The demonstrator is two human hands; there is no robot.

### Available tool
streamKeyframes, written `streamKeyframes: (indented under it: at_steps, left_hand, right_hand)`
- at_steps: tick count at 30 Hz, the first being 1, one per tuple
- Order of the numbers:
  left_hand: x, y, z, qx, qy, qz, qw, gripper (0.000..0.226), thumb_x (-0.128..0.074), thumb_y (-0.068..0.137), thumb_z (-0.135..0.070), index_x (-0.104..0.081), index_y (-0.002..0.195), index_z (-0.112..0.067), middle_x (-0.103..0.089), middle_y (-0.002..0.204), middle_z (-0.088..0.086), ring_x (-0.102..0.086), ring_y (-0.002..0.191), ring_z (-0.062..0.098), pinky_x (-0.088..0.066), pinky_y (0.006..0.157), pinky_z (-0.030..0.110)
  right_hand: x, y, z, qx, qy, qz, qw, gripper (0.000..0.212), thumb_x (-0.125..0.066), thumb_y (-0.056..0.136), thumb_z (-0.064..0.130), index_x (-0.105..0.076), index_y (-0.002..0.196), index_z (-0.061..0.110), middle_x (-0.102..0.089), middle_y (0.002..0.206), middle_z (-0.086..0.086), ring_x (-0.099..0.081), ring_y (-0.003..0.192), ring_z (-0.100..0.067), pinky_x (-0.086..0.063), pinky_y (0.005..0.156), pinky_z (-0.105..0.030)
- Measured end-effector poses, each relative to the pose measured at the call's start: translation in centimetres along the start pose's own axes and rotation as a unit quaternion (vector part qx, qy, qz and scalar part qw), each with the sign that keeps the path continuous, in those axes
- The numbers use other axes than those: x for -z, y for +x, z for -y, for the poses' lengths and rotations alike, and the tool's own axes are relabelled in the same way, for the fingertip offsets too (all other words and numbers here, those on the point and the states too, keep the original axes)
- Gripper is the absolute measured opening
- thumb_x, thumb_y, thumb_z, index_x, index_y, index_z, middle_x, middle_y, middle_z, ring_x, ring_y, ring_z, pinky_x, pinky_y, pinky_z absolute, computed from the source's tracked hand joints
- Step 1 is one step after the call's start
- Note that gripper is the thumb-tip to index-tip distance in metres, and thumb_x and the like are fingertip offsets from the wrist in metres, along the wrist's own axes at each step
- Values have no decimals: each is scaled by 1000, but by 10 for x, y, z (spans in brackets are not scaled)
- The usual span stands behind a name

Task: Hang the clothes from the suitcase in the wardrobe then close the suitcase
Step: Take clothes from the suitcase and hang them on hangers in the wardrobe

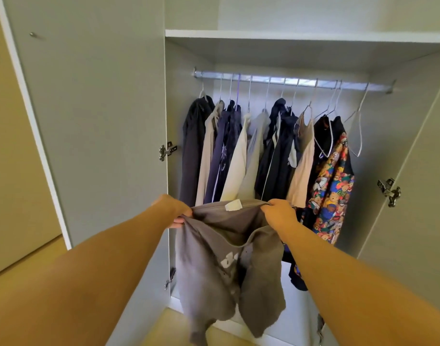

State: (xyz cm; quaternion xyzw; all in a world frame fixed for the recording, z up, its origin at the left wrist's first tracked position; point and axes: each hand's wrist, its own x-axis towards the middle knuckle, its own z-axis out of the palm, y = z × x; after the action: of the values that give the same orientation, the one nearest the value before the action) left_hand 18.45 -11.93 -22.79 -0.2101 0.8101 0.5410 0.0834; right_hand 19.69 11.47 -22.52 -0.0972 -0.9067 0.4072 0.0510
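Note:
I hold a grey garment (226, 265) with a white label and white print up in front of the open wardrobe. My left hand (172, 212) grips its top edge on the left and my right hand (280, 212) grips the top edge on the right, so the cloth hangs down between my arms. Behind it, the wardrobe rail (288, 81) carries several hung clothes (239, 151) on white wire hangers. One bare hanger (356, 131) hangs at the rail's right end. The suitcase is out of view.
Both wardrobe doors stand open: the left door (89, 108) and the right door (418, 158) flank the opening. A shelf (301, 37) runs above the rail. A colourful bear-print garment (331, 193) hangs at the right. Pale wood floor (169, 328) lies below.

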Motion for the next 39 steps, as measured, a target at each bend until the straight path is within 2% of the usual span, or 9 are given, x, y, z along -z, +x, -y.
streamKeyframes:
  at_steps: [4, 9, 13, 16, 19, 24, 29, 35, 39]
  left_hand:
    - [3, -1, -5, -98, 229, -95, 964, 19, -51, 84, 0, -49, 66, -5, -52, 66, 7, -54, 58, 18, -53, 61, 26]
    - [-4, -9, -25, -216, 399, -200, 868, 26, -39, 90, 0, -41, 116, -5, -59, 106, 16, -60, 95, 34, -46, 70, 37]
    - [-10, -10, -49, -135, 245, -126, 952, 18, -34, 94, -2, -50, 101, 0, -60, 93, 21, -62, 82, 34, -54, 78, 41]
    - [-22, -15, -70, -58, -54, -44, 996, 28, -32, 97, -4, -51, 76, 1, -53, 69, 19, -54, 58, 29, -54, 69, 43]
    - [-33, -16, -88, -60, -175, 24, 982, 19, -39, 89, -1, -49, 73, -3, -51, 73, 14, -52, 64, 24, -51, 73, 36]
    - [-48, 3, -127, -83, -260, 71, 959, 26, -46, 81, 14, -57, 98, -2, -56, 81, 13, -55, 66, 18, -49, 45, 27]
    - [-79, 18, -173, -128, -309, 91, 938, 36, -41, 93, 3, -50, 127, -4, -51, 77, 11, -50, 66, 19, -45, 55, 30]
    - [-124, 63, -238, -173, -282, 130, 935, 20, -40, 97, -7, -57, 107, -5, -44, 67, 8, -41, 59, 17, -38, 50, 26]
    - [-141, 95, -276, -173, -281, 164, 930, 25, -37, 99, -13, -48, 77, -12, -47, 70, 9, -46, 62, 19, -41, 58, 28]
  right_hand:
    - [5, 0, -7, 10, -19, 9, 1000, 32, -45, 95, 14, -47, 63, 15, -46, 66, -4, -45, 74, -24, -33, 59, -30]
    - [15, 2, -6, 18, -12, -5, 1000, 33, -47, 94, 15, -44, 61, 13, -43, 62, -4, -39, 59, -16, -28, 50, -26]
    - [29, 6, -7, 15, 19, -32, 999, 26, -48, 93, 13, -51, 68, 8, -41, 61, -6, -38, 58, -16, -29, 52, -27]
    - [36, 9, -11, 4, 23, -41, 999, 20, -49, 92, 13, -57, 75, 6, -45, 64, -8, -44, 63, -20, -34, 57, -30]
    - [44, 18, -20, 5, 22, -47, 999, 21, -50, 91, 12, -64, 87, -3, -52, 75, -14, -48, 75, -25, -36, 63, -28]
    - [61, 37, -30, -11, 25, -47, 999, 15, -54, 90, 11, -64, 88, 1, -51, 71, -7, -46, 67, -16, -31, 51, -21]
    - [79, 74, -25, -25, 65, -33, 997, 30, -60, 88, 21, -64, 111, 3, -59, 99, -11, -53, 94, -23, -43, 78, -32]
    - [114, 150, -18, -5, 92, -181, 979, 25, -48, 96, 30, -61, 104, 10, -56, 87, -7, -53, 89, -26, -41, 78, -31]
    - [136, 207, -12, -23, 44, -239, 970, 37, -52, 91, 26, -55, 125, 10, -58, 120, -15, -54, 111, -32, -42, 88, -30]
